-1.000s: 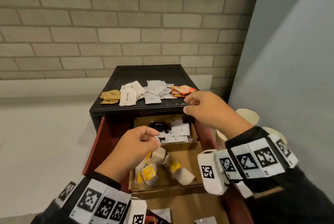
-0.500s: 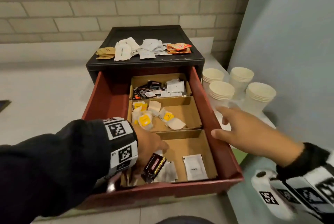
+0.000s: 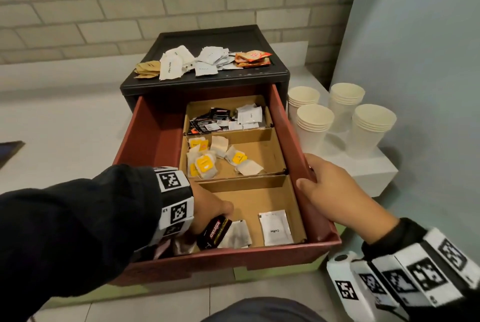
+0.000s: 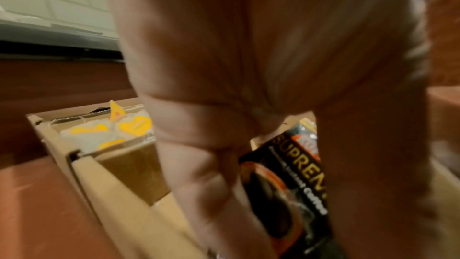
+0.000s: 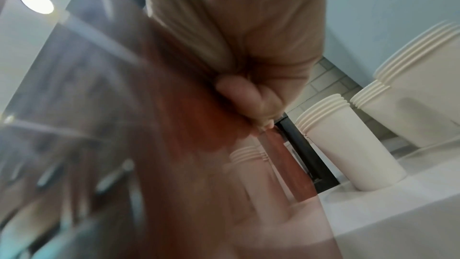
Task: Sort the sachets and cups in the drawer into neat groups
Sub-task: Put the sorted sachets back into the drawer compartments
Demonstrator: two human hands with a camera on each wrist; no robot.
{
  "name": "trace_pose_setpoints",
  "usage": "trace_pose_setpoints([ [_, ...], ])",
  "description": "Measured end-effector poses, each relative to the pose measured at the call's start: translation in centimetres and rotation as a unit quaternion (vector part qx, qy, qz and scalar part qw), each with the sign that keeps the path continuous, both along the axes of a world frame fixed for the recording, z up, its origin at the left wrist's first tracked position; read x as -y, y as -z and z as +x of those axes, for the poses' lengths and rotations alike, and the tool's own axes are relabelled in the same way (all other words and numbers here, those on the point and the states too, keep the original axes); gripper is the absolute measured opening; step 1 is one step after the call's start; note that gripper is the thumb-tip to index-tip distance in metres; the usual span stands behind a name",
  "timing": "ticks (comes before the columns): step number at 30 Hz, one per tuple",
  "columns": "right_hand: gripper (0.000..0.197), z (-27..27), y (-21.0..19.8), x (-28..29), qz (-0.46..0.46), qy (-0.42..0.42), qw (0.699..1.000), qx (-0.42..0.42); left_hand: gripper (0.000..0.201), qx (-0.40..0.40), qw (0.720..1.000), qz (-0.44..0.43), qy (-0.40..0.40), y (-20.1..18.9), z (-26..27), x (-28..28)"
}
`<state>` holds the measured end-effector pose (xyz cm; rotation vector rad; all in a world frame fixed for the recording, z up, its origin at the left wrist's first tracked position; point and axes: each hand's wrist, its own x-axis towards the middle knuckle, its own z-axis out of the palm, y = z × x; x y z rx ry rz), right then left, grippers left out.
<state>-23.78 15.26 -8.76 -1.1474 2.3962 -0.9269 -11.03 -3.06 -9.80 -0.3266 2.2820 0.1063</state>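
The red drawer (image 3: 285, 124) stands pulled out, with a cardboard divider (image 3: 241, 181) making three compartments. My left hand (image 3: 207, 211) reaches into the nearest compartment and grips a black coffee sachet (image 3: 214, 231), also seen as the black sachet (image 4: 293, 180) between the curled fingers (image 4: 199, 174). A white coffee sachet (image 3: 275, 227) and a crumpled white sachet (image 3: 237, 234) lie beside it. Tea bags (image 3: 207, 160) fill the middle compartment, black and white sachets (image 3: 226, 120) the far one. My right hand (image 3: 330, 189) grips the drawer's right wall, fingers (image 5: 248, 97) curled over the rim.
Sorted sachet piles (image 3: 202, 62) lie on the black cabinet top (image 3: 233, 36). Several stacks of white paper cups (image 3: 342, 114) stand on the white ledge (image 3: 374, 171) right of the drawer. A brick wall is behind, a grey panel at right.
The view dropped from the cabinet top to the open drawer. My left hand went into the nearest compartment and took the black sachet. My right hand came down onto the drawer's right wall.
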Motion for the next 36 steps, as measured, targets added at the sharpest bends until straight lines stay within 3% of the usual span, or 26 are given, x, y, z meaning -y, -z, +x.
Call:
trace_pose_setpoints([
  [5, 0.030, -0.1, 0.4, -0.1, -0.028, 0.005, 0.999, 0.022, 0.032, 0.027, 0.992, 0.098, -0.080, 0.4, -0.6, 0.3],
  [11, 0.030, 0.0, 0.5, -0.1, -0.035, 0.006, 0.999, 0.037, 0.021, -0.022, 0.970, 0.200, -0.134, 0.7, -1.3, -0.2],
  [13, 0.030, 0.0, 0.5, -0.1, -0.037, 0.009, 0.999, 0.038, 0.028, -0.043, 0.963, 0.230, -0.136, 0.3, -2.0, -0.5],
  [18, 0.031, 0.1, 0.5, -0.2, -0.043, 0.018, 0.997, 0.057, 0.013, -0.058, 0.985, 0.153, -0.056, -1.1, -3.2, -1.0],
  [20, 0.031, 0.1, 0.6, -0.2, -0.042, 0.020, 0.997, 0.063, 0.026, -0.039, 0.995, 0.092, -0.025, -1.4, -3.1, -0.8],
  [24, 0.031, 0.1, 0.6, -0.2, -0.049, 0.019, 0.996, 0.068, 0.021, 0.000, 0.999, 0.036, -0.016, -2.9, -2.4, 0.1],
  [28, 0.031, 0.3, 0.5, -0.2, -0.059, 0.008, 0.996, 0.073, 0.038, 0.097, 0.994, -0.045, 0.023, -3.3, -1.7, 0.0],
  [36, 0.031, 0.2, 0.7, -0.2, -0.063, 0.019, 0.995, 0.077, 0.041, 0.172, 0.985, -0.017, 0.011, -2.3, -2.1, -1.0],
])
